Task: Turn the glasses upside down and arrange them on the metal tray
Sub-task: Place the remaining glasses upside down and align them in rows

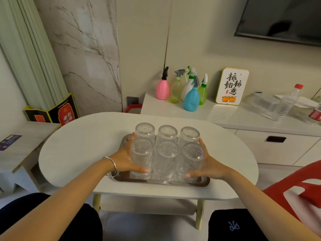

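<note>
Several clear ribbed glasses (166,159) stand upside down in two rows on the metal tray (161,181), which lies on the white oval table (73,153). My left hand (125,159) presses flat against the left side of the group, its thumb across the near left glass (141,157). On the other side my right hand (211,165) lies flat against the near right glass (192,160). Both hands have their fingers stretched out and cup the group from the sides without lifting any glass.
A white cabinet (243,119) behind the table carries several spray bottles (191,96), a small framed sign (231,86) and a plastic water bottle (286,103). A red plastic chair (298,186) stands at the right. A low wooden table (26,145) is at the left.
</note>
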Available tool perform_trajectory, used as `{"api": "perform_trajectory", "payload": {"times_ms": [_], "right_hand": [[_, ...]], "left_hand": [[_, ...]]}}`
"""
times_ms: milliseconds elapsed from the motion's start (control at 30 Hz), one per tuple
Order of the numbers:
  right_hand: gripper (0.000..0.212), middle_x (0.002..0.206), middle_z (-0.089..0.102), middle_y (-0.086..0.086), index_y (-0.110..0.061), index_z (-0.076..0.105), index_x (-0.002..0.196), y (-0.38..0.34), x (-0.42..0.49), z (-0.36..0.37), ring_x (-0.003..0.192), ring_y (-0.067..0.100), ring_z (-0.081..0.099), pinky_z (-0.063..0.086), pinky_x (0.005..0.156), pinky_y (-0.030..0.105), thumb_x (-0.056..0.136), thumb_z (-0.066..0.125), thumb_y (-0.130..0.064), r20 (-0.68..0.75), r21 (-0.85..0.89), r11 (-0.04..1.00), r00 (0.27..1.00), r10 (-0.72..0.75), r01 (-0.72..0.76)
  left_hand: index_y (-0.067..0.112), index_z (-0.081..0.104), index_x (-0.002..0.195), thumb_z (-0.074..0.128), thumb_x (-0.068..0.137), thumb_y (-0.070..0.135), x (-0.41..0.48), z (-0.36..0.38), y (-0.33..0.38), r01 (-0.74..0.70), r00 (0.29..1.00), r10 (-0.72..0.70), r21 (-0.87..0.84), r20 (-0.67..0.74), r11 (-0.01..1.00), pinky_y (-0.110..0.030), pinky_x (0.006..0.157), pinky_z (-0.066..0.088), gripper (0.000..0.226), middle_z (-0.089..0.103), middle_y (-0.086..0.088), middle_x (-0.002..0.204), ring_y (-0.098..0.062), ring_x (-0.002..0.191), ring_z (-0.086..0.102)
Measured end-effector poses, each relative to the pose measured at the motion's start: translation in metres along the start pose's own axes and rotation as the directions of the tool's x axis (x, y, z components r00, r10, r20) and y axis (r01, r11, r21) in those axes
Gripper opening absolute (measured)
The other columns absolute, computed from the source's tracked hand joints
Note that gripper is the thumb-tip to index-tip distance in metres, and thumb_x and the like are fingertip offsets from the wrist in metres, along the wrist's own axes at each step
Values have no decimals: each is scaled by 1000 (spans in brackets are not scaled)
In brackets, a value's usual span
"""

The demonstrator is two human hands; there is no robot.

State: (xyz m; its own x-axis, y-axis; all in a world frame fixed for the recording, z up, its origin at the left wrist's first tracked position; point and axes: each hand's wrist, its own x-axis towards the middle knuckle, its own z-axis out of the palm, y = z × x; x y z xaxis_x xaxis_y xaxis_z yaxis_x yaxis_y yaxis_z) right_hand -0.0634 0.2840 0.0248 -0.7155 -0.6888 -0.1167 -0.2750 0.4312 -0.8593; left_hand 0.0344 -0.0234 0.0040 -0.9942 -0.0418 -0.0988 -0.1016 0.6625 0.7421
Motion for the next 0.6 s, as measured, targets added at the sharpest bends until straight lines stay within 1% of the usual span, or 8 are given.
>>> {"api": "perform_trajectory", "payload": {"times_ms": [67,100,167,300,400,467,500,600], "right_hand": [[139,156,12,-10,-26,-12,148,0,1,1,140,5,19,25,113,22,56,90,-11,14,-2,1000,1000,2,-2],[139,156,13,-9,-26,-13,148,0,1,2,142,8,19,23,117,34,55,91,-11,15,-5,1000,1000,5,-5],[139,155,17,-7,-28,-10,148,-1,1,3,142,10,22,23,118,43,54,91,-12,6,-3,1000,1000,-7,7],[137,149,21,-18,-34,-6,147,1,2,7,138,2,25,23,117,39,52,92,-24,-18,-27,999,1000,-21,21],[134,143,18,-32,-50,-5,140,2,5,11,135,-10,23,23,114,29,49,92,-34,-19,-38,999,999,-38,37],[130,145,17,-32,-57,-4,134,0,6,15,136,-9,22,24,112,24,48,91,-38,-31,-44,998,998,-48,46],[131,147,16,-28,-56,-5,135,0,8,17,137,-5,22,23,113,26,48,91,-39,-38,-45,998,998,-49,47],[126,146,15,-30,-61,-3,130,-2,11,21,136,-7,23,22,113,27,49,91,-38,-34,-50,997,997,-67,65]], "left_hand": [[36,-14,141,81,39,63,1,1,-3,5,1000,-5,9,-1,1000,-46,113,29,142,-2,7,154,-20,141,18],[36,-14,141,81,38,64,2,1,-4,7,1000,-7,14,-5,1000,-47,112,30,142,-2,7,154,-21,141,18],[37,-14,141,80,39,65,2,2,-6,3,1000,-3,19,-10,1000,-47,112,31,142,-2,7,155,-21,141,19],[36,-14,141,81,39,63,2,2,-7,-23,1000,23,1,-19,1000,-44,112,30,142,-1,8,154,-19,140,20],[33,-12,142,82,41,61,4,0,-10,-56,998,56,13,-31,998,-37,112,31,141,0,7,154,-17,139,20],[34,-14,142,81,41,63,4,-2,-13,-55,998,55,12,-26,998,-27,108,30,141,0,9,154,-12,136,22],[36,-15,141,80,41,64,4,-3,-15,-52,998,53,8,-23,999,-25,105,29,141,0,10,154,-9,134,22],[40,-16,140,79,42,64,2,-7,-19,-60,998,60,-1,-17,998,-24,102,28,139,2,11,155,-7,132,22]]}}
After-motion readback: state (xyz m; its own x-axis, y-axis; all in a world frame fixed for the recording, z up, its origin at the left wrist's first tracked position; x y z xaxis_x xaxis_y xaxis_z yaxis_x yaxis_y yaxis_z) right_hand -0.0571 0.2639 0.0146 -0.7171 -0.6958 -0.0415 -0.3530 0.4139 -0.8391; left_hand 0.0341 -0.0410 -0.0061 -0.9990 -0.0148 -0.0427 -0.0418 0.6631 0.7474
